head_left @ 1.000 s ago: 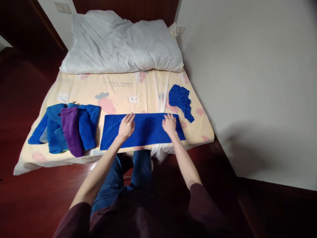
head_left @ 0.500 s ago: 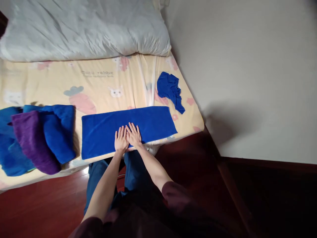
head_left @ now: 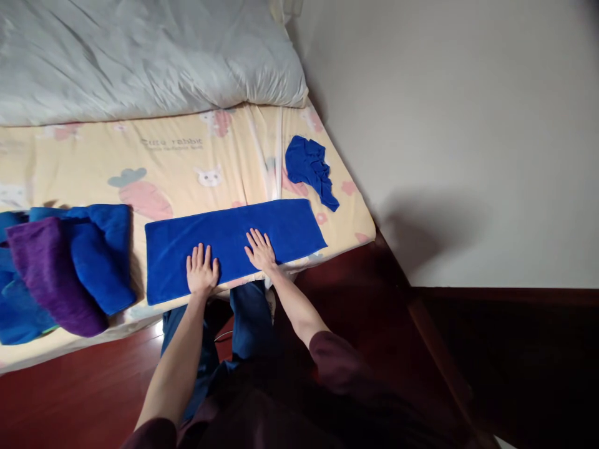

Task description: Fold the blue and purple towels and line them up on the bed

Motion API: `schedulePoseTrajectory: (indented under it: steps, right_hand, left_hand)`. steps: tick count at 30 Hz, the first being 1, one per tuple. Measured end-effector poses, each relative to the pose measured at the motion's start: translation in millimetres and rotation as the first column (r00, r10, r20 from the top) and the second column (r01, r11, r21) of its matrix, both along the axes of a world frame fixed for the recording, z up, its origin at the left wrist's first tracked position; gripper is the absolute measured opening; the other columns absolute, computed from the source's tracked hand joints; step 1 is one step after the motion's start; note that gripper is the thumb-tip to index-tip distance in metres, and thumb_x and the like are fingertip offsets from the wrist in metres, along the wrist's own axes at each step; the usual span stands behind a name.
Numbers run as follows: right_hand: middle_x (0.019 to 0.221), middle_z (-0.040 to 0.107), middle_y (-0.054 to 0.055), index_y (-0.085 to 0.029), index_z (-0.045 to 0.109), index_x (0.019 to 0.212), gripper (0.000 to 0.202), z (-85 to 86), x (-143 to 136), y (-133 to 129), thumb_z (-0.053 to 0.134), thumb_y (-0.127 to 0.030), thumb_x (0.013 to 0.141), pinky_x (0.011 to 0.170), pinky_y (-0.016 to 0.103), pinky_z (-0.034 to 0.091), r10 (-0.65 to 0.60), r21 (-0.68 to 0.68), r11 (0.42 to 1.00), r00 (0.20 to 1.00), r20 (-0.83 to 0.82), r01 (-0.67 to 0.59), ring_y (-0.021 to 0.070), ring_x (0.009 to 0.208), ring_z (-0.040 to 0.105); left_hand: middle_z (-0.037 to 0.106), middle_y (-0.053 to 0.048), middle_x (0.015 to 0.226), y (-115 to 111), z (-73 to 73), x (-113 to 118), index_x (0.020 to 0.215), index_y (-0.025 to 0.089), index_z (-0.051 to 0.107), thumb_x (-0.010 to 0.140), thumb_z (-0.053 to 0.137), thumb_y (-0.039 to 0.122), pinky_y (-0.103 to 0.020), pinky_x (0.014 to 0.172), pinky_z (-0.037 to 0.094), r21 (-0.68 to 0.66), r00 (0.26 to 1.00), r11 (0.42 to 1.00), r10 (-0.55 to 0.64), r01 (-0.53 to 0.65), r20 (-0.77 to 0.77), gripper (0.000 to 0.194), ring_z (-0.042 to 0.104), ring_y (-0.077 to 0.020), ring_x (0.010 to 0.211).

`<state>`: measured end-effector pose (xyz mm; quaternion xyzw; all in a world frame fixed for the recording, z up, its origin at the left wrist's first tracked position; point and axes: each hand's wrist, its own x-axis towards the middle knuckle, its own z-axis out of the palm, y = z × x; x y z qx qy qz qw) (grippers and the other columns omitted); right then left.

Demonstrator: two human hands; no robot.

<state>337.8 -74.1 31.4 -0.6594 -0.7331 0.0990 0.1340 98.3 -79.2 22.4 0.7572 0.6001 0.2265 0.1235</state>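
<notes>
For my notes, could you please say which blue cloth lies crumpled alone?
The bunched cloth nearest the wall; the middle cloth lies flat, others share the left pile.

A dark maroon, short-sleeved fabric top [head_left: 262, 405] is worn on the torso; its front is largely obscured by shadow, so that its finer detail cannot be made out. The upper arms are covered by a loose maroon left sleeve [head_left: 156, 431] and a matching right sleeve [head_left: 334, 357], each of which is finished with a plain hem near the elbow. Both forearms, the left hand [head_left: 202, 273] and the right hand [head_left: 262, 251] are left bare. The legs are clothed in blue, denim-like trousers [head_left: 251, 317], by which darker tones are shown towards the waist.
</notes>
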Motion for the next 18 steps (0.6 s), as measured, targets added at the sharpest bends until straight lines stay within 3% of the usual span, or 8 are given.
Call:
schedulePoseTrajectory:
  steps: [10, 18]
  right_hand:
    - [0.172, 0.021, 0.009, -0.012, 0.028, 0.163, 0.061, 2.3, 83, -4, 0.03, -0.04, 0.109, 0.131, 0.044, 0.008, -0.114, -0.044, 0.992, 0.992, 0.053, 0.117, 0.0195, 0.16, 0.015]
    - [0.172, 0.02, 0.011, -0.008, 0.022, 0.164, 0.065, -5.5, 172, -19, 0.023, -0.043, 0.109, 0.131, 0.042, 0.009, -0.252, -0.084, 0.96, 0.957, 0.145, 0.266, 0.0187, 0.16, 0.013]
  left_hand:
    - [0.024, -0.018, 0.17, -7, 12.8, -65, 0.161, 0.01, 0.033, 0.1, 0.034, 0.041, -0.057, 0.127, 0.013, -0.01, 0.973, 0.975, 0.219, -0.22, -0.069, 0.068, 0.019, -0.0321, 0.159]
    - [0.026, -0.019, 0.169, -8, 12.4, -75, 0.16, 0.007, 0.034, 0.1, 0.034, 0.042, -0.053, 0.129, 0.012, 0.022, 0.966, 0.968, 0.25, -0.249, -0.065, 0.07, 0.02, -0.0323, 0.159]
